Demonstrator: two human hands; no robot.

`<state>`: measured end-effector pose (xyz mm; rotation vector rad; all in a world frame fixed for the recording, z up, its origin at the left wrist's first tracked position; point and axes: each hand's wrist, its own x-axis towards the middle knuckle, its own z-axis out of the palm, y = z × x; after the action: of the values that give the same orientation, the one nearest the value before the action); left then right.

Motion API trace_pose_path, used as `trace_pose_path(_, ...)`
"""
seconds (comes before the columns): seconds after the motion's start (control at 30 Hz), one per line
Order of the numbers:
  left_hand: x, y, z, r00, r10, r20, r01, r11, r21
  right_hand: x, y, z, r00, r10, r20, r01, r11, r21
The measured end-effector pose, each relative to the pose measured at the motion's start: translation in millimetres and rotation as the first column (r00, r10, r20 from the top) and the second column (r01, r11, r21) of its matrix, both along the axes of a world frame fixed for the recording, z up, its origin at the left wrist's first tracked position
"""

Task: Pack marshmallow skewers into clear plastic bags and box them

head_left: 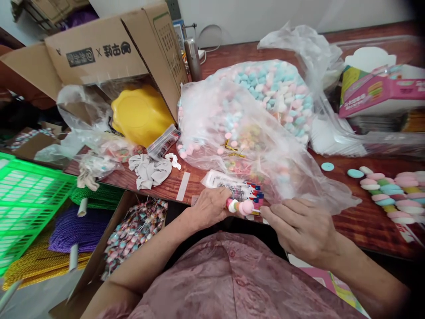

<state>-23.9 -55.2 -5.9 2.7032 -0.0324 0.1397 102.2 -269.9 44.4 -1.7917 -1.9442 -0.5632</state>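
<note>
Between my two hands, near the table's front edge, is a marshmallow skewer with pink, white and greenish sweets on a thin white stick. The fingers of my left hand are closed around its left end. My right hand pinches the stick's bare right end, its fingers curled. Just behind the skewer lies a pack of printed clear wrappers with blue and red marks. Behind that spreads a large clear plastic bag of pink, blue and white marshmallows. Assembled skewers lie in a pile at the right.
An open cardboard box with a yellow scalloped tub stands at the back left. Below left are a green basket and a carton of finished sweets. A pink macaron box sits back right.
</note>
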Motion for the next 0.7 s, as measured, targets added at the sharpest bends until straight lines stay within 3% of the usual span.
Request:
trace_pose_path(0.2, -3, -2, 6.2, 0.992, 0.106, -0.063, -0.117, 0.972, -0.203, 25, 7, -11.3, 0.989, -0.066, -0.132, 0.055, 0.995, -0.085)
trace_pose_path(0.3, -7, -3, 11.1, 0.989, 0.059, -0.136, -0.103, 0.932, -0.348, 29, 3, -18.8, 0.985, -0.085, -0.150, 0.076, 0.995, -0.066)
trace_pose_path(0.43, -5, -8, 16.5, 0.965, -0.022, -0.260, -0.140, 0.797, -0.587, 21, 4, -18.9, 0.999, 0.000, -0.034, 0.001, 1.000, 0.020)
trace_pose_path(0.53, 0, -11, 18.7, 0.955, -0.054, -0.293, -0.171, 0.703, -0.690, 17, 8, -14.3, 1.000, 0.020, 0.013, -0.021, 0.999, 0.042)
trace_pose_path(0.6, 2, -11, 20.4, 0.951, -0.071, -0.301, -0.168, 0.697, -0.697, 18, 8, -11.5, 1.000, 0.027, -0.006, -0.027, 1.000, -0.005)
trace_pose_path(0.7, 1, -9, 25.0, 0.935, -0.100, -0.340, -0.157, 0.744, -0.650, 25, 6, -9.0, 1.000, -0.018, -0.025, 0.016, 0.996, -0.082)
